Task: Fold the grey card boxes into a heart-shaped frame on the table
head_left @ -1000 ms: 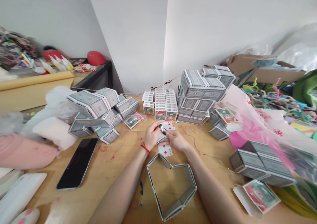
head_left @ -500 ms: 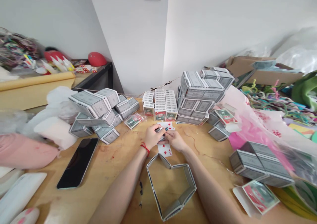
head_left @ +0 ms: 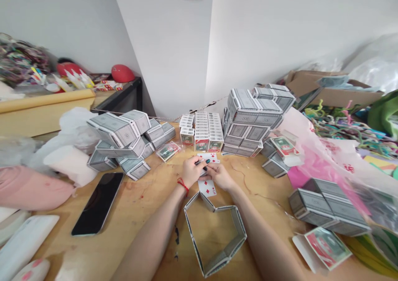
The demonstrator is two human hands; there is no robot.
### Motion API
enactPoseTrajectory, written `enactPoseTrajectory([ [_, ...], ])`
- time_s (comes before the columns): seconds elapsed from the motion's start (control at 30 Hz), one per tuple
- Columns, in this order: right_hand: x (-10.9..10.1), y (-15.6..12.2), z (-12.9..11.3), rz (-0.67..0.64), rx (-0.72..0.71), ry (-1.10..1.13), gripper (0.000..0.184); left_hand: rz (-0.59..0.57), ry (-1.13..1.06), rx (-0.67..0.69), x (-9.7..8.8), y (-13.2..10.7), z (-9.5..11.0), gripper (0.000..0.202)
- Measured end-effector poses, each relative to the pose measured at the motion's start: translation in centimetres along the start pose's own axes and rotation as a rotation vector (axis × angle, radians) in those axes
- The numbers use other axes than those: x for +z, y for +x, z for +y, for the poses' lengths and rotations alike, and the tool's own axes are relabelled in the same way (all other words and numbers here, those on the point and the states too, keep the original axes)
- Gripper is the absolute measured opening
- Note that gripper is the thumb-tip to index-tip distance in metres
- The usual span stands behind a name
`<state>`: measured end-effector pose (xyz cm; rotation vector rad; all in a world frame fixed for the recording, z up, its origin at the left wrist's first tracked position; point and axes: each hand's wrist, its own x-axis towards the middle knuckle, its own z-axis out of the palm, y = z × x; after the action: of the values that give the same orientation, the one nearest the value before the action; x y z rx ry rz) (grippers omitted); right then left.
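Beyond the card ring, left hand and right hand clasp cards, largely hidden.

Left hand: thin red cord bracelet on the wrist, well back from the fingers. One fingernail at the tip shows dark teal polish. Right hand: wrist unadorned. Both forearms bare, sleeves out of view.

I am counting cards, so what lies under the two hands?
A red diamonds card pokes out from under the left hand and right hand, a second card beyond them. Anything beneath the palms is covered.
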<state>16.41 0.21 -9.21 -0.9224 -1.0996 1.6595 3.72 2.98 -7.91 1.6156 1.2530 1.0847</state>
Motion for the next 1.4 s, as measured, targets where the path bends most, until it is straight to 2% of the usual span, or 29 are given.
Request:
enactPoseTrajectory([
  [0.27,0.1,0.3,0.2,-0.026,0.0,-0.04,0.027,0.023,0.007,0.035,-0.1,0.1,-0.6,0.026],
  [0.57,0.6,0.2,-0.5,-0.015,0.035,-0.015,0.032,0.035,0.265,0.175,-0.5,0.4,-0.5,0.025],
  [0.7,0.3,0.0,-0.3,-0.033,-0.007,-0.05,0.029,0.084,0.375,0.189,-0.1,0.4,-0.3,0.029],
  [0.8,0.2,-0.2,-0.3,-0.029,-0.029,-0.085,0.027,0.097,0.375,0.176,0.1,0.3,-0.2,0.032],
  [0.93,0.1,-0.2,-0.4,-0.009,-0.036,-0.132,0.028,0.085,0.289,0.123,0.2,0.5,-0.3,0.033],
  [1.03,0.0,0.0,-0.3,0.016,-0.05,-0.145,0.028,0.068,0.118,0.075,0.2,0.7,-0.6,0.03],
  [1.13,-0.4,0.4,-0.1,0.097,-0.081,-0.104,0.031,0.086,-0.106,0.018,0.1,1.0,-0.9,0.021],
  [1.23,-0.9,0.8,0.1,0.196,-0.151,-0.031,0.033,0.069,-0.281,-0.057,0.0,1.3,-1.0,0.026],
  [1.4,-1.2,1.1,0.0,0.263,-0.214,-0.094,0.032,0.065,-0.361,-0.116,0.1,1.4,-0.9,0.026],
])
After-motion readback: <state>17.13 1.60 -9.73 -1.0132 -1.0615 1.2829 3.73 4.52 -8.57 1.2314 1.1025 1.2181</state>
